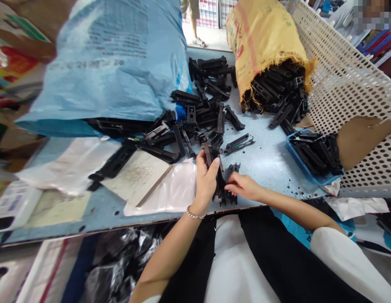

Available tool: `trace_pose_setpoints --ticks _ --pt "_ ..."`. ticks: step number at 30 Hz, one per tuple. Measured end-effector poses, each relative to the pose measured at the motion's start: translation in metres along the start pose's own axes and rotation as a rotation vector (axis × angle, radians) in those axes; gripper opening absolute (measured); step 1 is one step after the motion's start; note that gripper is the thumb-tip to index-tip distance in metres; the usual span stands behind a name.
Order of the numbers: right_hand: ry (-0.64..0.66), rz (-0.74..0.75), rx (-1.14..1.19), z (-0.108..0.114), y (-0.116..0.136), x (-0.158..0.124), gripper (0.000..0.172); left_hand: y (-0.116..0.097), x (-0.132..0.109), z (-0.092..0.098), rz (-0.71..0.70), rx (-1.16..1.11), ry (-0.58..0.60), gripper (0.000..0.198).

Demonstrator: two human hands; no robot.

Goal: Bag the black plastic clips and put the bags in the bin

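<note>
My left hand (207,179) is wrapped around a long black plastic part (219,185), thumb on top, close to the table's front edge. Just right of it, my right hand (245,186) has its fingers pinched together against the side of that part; whatever lies between the fingertips is hidden. Beneath the right fingers lies another black plastic piece (233,169) with notched ends. Beyond my hands, two slim black strips (238,144) rest on the table, and a heap of similar black parts (211,113) spreads behind them.
A big blue sack (119,63) with black parts at its mouth stands left. A yellow woven sack (255,42) spills parts at the back. On the right are a blue basket (321,179) of parts and a perforated white crate (347,80). A flat board (138,174) lies left.
</note>
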State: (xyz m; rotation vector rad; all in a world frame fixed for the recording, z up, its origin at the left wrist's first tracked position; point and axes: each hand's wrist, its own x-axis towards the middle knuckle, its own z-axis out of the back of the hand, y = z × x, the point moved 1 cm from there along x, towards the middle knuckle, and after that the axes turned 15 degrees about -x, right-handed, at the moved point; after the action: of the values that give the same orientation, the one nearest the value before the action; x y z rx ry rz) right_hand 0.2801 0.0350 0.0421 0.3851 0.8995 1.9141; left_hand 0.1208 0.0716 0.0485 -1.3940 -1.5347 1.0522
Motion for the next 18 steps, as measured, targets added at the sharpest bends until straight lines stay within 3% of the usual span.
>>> trace_pose_setpoints --ticks 3,5,14,16,18 --pt "-0.028 0.24 -0.51 0.012 0.002 0.0 0.029 -0.003 0.003 0.0 0.08 -0.027 0.032 0.044" --pt "-0.025 0.291 -0.597 0.013 0.003 -0.001 0.032 -0.005 0.001 0.001 0.059 -0.014 0.037 0.045" --pt "0.135 -0.05 0.207 -0.017 0.024 -0.017 0.044 -0.021 -0.048 0.013 -0.299 0.145 0.067 0.065" --pt "0.197 -0.049 0.235 -0.017 0.03 -0.013 0.045 -0.022 -0.048 0.024 -0.338 0.186 0.044 0.066" --pt "0.223 0.011 0.099 -0.008 0.029 -0.001 0.042 -0.019 -0.039 0.038 -0.325 0.27 -0.019 0.06"
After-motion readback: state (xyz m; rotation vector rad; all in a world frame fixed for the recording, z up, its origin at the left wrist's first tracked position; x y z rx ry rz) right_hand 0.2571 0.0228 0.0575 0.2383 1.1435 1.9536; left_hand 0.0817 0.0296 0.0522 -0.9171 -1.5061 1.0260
